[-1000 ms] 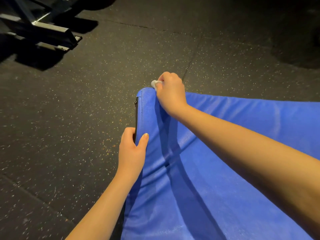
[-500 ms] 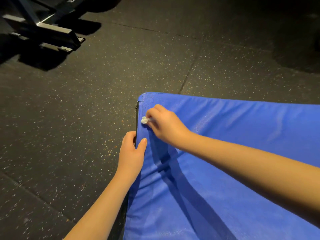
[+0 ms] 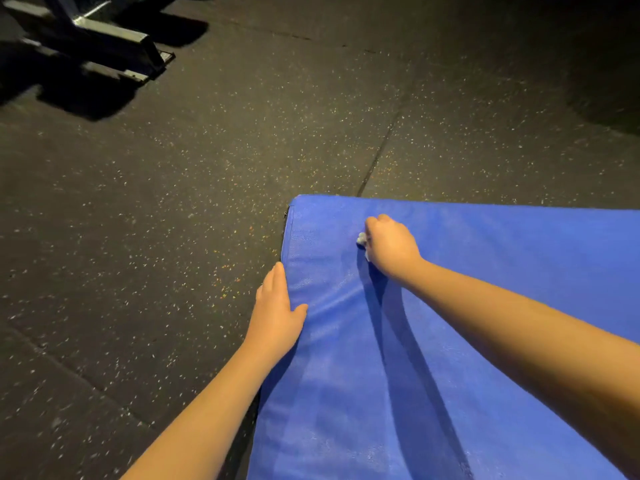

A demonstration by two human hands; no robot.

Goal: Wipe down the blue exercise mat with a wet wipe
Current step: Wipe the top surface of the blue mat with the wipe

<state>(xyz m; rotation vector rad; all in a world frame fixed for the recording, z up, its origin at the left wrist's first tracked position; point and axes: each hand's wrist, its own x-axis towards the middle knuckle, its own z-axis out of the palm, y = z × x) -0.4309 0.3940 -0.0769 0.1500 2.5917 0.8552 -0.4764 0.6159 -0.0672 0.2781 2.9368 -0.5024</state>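
Right hand clutches the wet wipe on the mat, further in from its left edge; left hand flattens there, grip released.

Probably a gym: speckled rubber floor; dim steel equipment frame; blue exercise mat.

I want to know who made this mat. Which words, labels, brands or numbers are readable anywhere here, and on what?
No text can be read in this view.
Blue mat: plain cover, no print or label in sight.
Wipe gripped in the right hand: plain white, no marking.
Metal frame on the speckled floor: dark and blurred, nothing legible.
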